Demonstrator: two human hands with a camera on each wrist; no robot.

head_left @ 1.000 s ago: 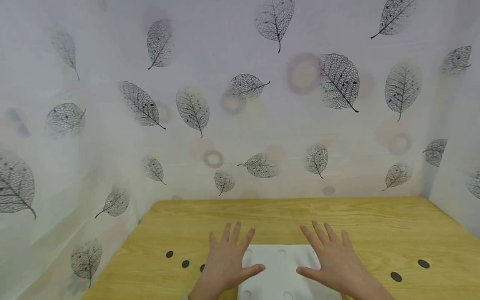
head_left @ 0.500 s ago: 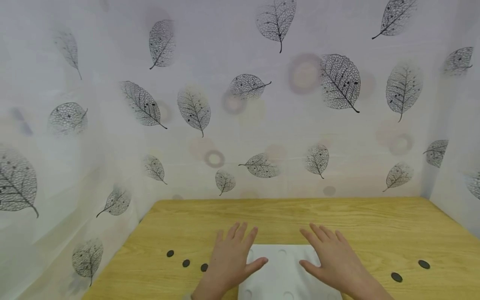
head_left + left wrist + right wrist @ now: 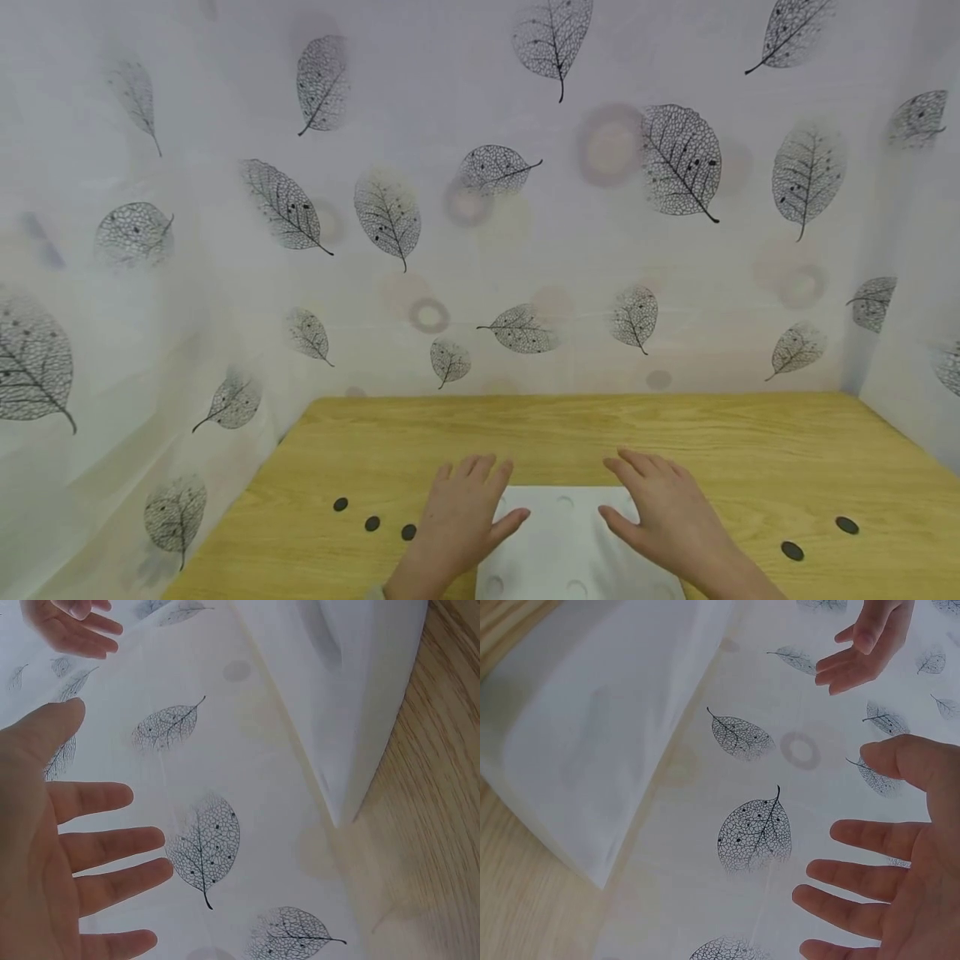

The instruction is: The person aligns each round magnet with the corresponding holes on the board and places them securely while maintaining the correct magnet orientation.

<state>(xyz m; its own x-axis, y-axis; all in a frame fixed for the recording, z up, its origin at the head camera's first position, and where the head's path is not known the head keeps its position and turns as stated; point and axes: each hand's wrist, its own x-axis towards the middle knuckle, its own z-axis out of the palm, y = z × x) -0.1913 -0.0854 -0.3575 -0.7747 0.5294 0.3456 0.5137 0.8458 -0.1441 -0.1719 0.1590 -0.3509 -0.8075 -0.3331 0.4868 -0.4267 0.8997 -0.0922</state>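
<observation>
Left hand (image 3: 459, 525) and right hand (image 3: 670, 523) show fingers closer together and more bent than one second earlier, baring more of the innermost left disc (image 3: 408, 532). From left to right, three dark discs (image 3: 372, 523) lie near nine o'clock of the white board (image 3: 555, 542), the left hand hovers over its nine o'clock edge, the right hand over its three o'clock edge, both with fingers loosely extended, thumbs wide, holding nothing, and two discs (image 3: 792, 551) lie at three o'clock. Caution: a low left-hand sweep could displace the innermost left disc, since clearance there appears small.
</observation>
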